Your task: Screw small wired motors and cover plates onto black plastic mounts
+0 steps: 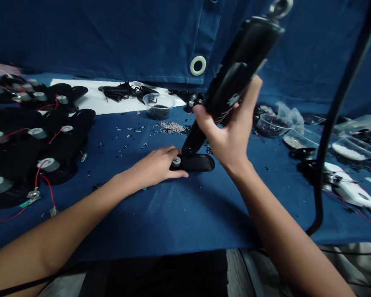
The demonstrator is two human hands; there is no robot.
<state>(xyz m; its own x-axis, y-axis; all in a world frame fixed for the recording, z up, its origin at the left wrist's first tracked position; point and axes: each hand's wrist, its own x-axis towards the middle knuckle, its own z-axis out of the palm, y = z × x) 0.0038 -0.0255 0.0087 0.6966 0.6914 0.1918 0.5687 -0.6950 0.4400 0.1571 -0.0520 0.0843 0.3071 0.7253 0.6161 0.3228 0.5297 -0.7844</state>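
My right hand (231,128) grips a black electric screwdriver (235,74), which hangs from a metal ring at its top and tilts down to the left. Its lower end meets a black oval plastic housing (199,163) lying on the blue cloth. My left hand (153,167) presses on the near end of that housing, with its fingers partly covering a small grey cylindrical motor (176,161). The screwdriver's tip is hidden where it meets the housing.
Several black housings with grey motors and red wires (40,140) crowd the left side. Ahead are a cup of black screws (158,106) and a pile of silver screws (172,127). A black cable (330,136) hangs at right, beside plastic tubs (301,138).
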